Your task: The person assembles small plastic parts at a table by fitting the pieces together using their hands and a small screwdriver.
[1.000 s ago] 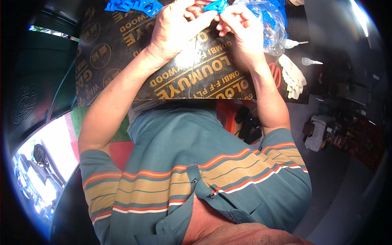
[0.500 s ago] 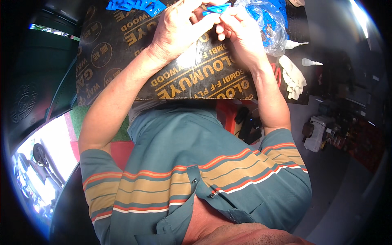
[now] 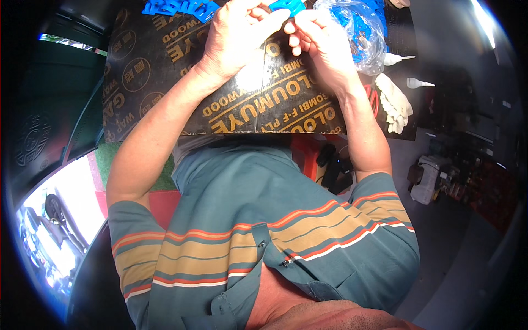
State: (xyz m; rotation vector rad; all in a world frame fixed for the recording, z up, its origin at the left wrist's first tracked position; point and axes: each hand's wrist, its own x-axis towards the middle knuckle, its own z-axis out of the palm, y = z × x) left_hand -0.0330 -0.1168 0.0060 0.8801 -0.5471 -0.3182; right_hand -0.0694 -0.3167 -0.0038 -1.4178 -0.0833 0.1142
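A small blue plastic piece (image 3: 288, 7) sits at the top edge of the view, above the dark printed board. My left hand (image 3: 235, 36) pinches it between thumb and fingers. Close against its lower right side is my right hand (image 3: 325, 43), thumb and forefinger pressed together and the other fingers curled. Anything small between those right fingertips is too fine to make out. The top of the picture cuts off part of the left fingers.
Several similar blue pieces (image 3: 179, 6) lie at the far left of the board (image 3: 181, 82). A clear plastic bag (image 3: 369, 58) with blue parts stands right of my hands. Beyond it are a white glove (image 3: 392, 103), a red cord (image 3: 372, 99) and a white nozzle-tipped bottle (image 3: 420, 83).
The blue piece has turned in my left fingers, showing a broader face, and shifted slightly left. My right fingertips have moved a little left and down along it.
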